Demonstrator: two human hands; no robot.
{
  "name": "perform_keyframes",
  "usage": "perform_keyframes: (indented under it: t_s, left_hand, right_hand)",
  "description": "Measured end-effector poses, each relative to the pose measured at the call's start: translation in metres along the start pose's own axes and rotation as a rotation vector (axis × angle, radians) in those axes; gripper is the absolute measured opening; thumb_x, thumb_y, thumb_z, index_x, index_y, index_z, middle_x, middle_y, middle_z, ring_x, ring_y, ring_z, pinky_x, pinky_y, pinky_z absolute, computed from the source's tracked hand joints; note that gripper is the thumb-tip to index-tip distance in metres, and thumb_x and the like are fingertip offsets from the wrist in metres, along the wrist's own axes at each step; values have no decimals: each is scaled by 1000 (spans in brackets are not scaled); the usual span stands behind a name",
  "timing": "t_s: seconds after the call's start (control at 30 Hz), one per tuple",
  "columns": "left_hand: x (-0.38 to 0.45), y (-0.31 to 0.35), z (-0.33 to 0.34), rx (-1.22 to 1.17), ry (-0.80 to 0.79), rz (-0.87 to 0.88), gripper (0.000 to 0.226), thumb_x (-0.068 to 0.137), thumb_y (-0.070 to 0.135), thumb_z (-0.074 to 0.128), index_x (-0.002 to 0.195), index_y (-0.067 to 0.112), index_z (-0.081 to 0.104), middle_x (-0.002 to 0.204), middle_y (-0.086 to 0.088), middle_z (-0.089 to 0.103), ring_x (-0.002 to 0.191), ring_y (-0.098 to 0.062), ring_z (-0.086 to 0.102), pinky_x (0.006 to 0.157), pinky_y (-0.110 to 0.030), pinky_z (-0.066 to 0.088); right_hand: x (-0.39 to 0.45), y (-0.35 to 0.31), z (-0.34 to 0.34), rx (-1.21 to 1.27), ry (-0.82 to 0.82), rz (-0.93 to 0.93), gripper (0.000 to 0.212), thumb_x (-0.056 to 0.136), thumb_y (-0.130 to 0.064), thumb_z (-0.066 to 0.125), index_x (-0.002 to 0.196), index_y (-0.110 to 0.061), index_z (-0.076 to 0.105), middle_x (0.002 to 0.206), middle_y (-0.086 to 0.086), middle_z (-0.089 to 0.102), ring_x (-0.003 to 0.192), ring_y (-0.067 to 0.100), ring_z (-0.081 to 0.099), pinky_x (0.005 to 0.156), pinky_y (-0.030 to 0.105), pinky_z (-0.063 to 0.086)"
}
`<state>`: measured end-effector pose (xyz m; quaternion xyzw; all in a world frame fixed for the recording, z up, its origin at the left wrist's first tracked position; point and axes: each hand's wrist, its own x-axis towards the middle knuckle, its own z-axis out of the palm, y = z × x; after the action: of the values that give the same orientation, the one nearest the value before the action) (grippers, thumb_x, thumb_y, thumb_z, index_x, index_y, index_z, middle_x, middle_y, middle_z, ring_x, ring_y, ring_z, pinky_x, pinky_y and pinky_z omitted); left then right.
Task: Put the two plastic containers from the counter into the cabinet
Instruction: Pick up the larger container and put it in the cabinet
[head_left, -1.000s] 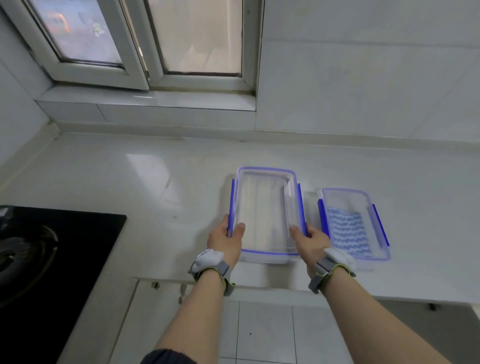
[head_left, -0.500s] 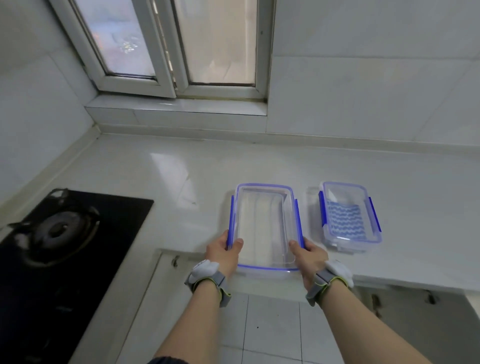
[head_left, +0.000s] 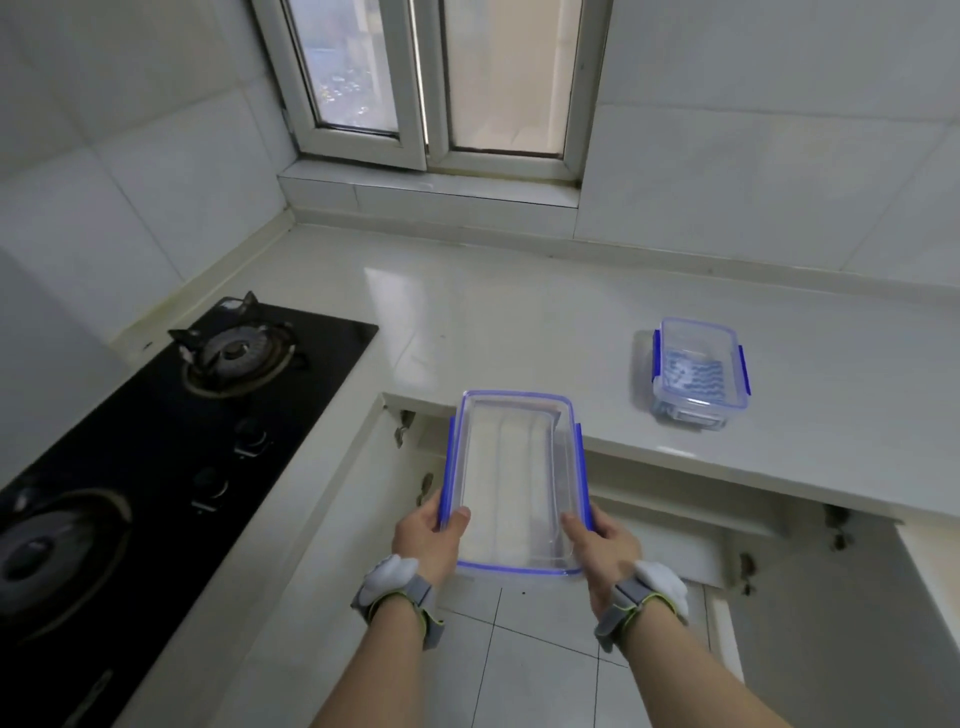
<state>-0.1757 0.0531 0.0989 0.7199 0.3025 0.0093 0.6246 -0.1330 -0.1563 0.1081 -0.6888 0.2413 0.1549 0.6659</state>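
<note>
I hold a large clear plastic container (head_left: 514, 467) with a blue-rimmed lid in the air, in front of the counter edge and above the open cabinet (head_left: 670, 530) below the counter. My left hand (head_left: 428, 538) grips its near left side and my right hand (head_left: 605, 540) grips its near right side. A smaller clear container (head_left: 696, 376) with blue clips and a blue-patterned cloth inside stands on the white counter (head_left: 519, 322) to the right, apart from both hands.
A black gas hob (head_left: 171, 431) with two burners fills the counter on the left. A window (head_left: 431, 78) and tiled walls rise behind. White floor tiles (head_left: 519, 649) lie under my arms. Cabinet hinges (head_left: 402, 426) show at the opening's left edge.
Both hands have lifted the large container off the counter and drawn it back toward me, past the counter edge. The view has pulled back. The small container has stayed put.
</note>
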Motion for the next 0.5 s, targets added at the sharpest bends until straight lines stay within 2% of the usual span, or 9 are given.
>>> perform_keyframes:
  t_s: [0.07,0.2,0.27,0.33,0.43,0.5]
  left_hand:
    - [-9,-10,-10,-16,31,-9,47,88,20,69,134,17,60,85,27,70,78,11,66,84,-21,52]
    - [-16,-34,-34,-30,55,-52,48,89,19,69,136,17,58,92,19,71,81,5,67,88,-23,51]
    - [-13,-51,-47,-43,59,-81,49,89,17,68,137,15,57,97,13,72,83,2,68,88,-24,51]
    - [-6,-66,-56,-43,54,-97,49,89,17,68,137,14,57,97,12,71,81,3,67,84,-22,50]
    - [6,-79,-65,-55,31,-114,49,90,17,67,138,15,56,102,10,72,86,-1,68,87,-22,50]
    - [22,-84,-69,-59,8,-127,50,90,17,67,139,14,55,108,6,71,91,-6,68,90,-23,49]
  right_hand:
    - [-16,7,6,3,-21,-5,43,90,-16,70,133,-15,64,113,9,75,99,27,71,98,44,55]
    - [-37,27,25,41,-39,36,49,91,-15,70,139,-13,57,114,7,74,99,24,69,91,36,51]
    - [-42,41,38,42,-44,55,50,91,-14,71,139,-10,57,101,-1,73,89,14,68,90,35,49]
    - [-40,54,50,41,-42,81,51,91,-13,71,139,-9,56,101,-2,71,84,4,64,89,32,47]
    - [-35,67,63,54,-31,110,53,91,-15,71,141,-10,55,111,2,70,87,8,65,93,34,48]
    - [-27,70,75,59,-2,118,54,90,-14,71,141,-10,54,109,1,71,88,9,66,94,33,47]
